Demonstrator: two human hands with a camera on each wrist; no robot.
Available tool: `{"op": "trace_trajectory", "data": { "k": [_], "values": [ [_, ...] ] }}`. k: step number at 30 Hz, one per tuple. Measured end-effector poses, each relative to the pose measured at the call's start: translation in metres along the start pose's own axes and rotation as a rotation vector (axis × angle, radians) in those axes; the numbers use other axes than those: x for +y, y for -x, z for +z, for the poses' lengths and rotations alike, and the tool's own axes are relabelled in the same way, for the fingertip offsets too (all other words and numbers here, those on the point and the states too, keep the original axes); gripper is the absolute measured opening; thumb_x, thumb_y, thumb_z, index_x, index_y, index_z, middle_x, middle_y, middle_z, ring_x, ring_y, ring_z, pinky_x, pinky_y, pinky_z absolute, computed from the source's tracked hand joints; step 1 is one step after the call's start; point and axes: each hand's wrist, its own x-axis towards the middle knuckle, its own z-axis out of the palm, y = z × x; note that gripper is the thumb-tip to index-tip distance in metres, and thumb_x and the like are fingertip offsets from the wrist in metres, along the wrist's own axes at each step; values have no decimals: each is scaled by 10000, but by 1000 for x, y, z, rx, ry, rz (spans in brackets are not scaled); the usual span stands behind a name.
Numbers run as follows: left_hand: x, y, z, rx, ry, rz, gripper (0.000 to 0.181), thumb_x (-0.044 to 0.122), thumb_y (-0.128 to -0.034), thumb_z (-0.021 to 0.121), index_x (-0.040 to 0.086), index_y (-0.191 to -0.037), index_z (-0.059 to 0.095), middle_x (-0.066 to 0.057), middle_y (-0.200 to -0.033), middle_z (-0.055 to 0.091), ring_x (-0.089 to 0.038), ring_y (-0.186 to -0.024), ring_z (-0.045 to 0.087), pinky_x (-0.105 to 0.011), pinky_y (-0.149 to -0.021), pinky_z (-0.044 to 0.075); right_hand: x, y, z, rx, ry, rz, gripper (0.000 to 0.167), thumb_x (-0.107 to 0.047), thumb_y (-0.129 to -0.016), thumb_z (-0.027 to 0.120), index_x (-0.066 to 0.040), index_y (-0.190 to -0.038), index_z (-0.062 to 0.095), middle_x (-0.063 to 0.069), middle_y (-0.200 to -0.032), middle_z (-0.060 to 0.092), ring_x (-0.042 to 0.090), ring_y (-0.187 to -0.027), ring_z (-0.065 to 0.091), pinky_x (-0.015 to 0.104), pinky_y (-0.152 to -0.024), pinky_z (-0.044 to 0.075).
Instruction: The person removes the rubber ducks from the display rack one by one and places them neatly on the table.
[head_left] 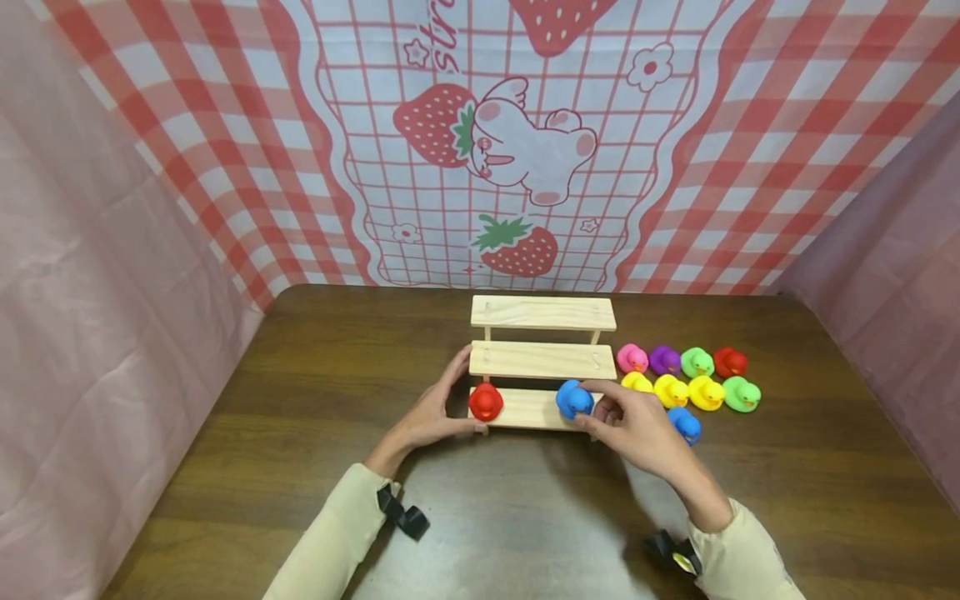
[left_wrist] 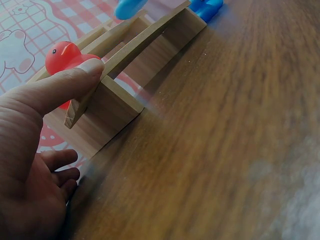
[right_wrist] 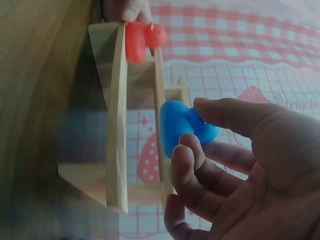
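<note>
A three-step wooden shelf [head_left: 542,360] stands on the table. On the left end of its lowest step sits a red rubber duck [head_left: 486,402]. My left hand [head_left: 433,410] rests against the shelf's left end, thumb at the lowest step's front corner beside the red duck. In the left wrist view, the thumb [left_wrist: 65,86] lies straight and the lower fingers hang loosely off the wood. My right hand [head_left: 637,425] pinches a blue rubber duck [head_left: 574,400] over the right part of the lowest step. The right wrist view shows this blue duck [right_wrist: 176,127] between thumb and fingers, apart from the step.
Right of the shelf, several rubber ducks stand in rows: pink [head_left: 632,358], purple [head_left: 665,360], green [head_left: 697,362], red [head_left: 730,362], several yellow [head_left: 707,393], another green [head_left: 742,394]. A second blue duck [head_left: 685,425] sits nearest my right wrist. A strawberry-print cloth [head_left: 525,150] hangs behind the table.
</note>
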Motion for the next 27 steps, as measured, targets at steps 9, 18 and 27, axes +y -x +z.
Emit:
{"op": "trace_trajectory", "data": {
  "k": [9, 18, 27],
  "values": [
    [-1, 0, 0, 0, 3, 6, 1183, 175, -740, 889, 396, -1601, 108, -115, -1651, 299, -255, -1538, 279, -595, -1237, 188, 16, 12, -20, 57, 53, -7, 354, -152, -827, 810, -53, -1147, 696, -81, -665, 606, -40, -612, 498, 197, -541, 432],
    [0, 0, 1, 2, 7, 9, 1183, 180, -739, 892, 388, -1602, 110, -111, -1649, 305, -263, -1535, 285, -601, -1233, 194, 39, 24, -45, 103, 120, 40, 412, -168, -814, 823, -3, -1166, 685, -58, -687, 649, -78, -614, 509, 194, -547, 432],
    [-1, 0, 1, 3, 11, 13, 1182, 167, -743, 887, 365, -1608, 106, -117, -1649, 302, -274, -1537, 279, -612, -1228, 194, 66, 40, -69, 130, 184, 126, 391, -207, -838, 807, -32, -1166, 688, -57, -707, 653, -92, -601, 502, 191, -544, 410]
  ]
}}
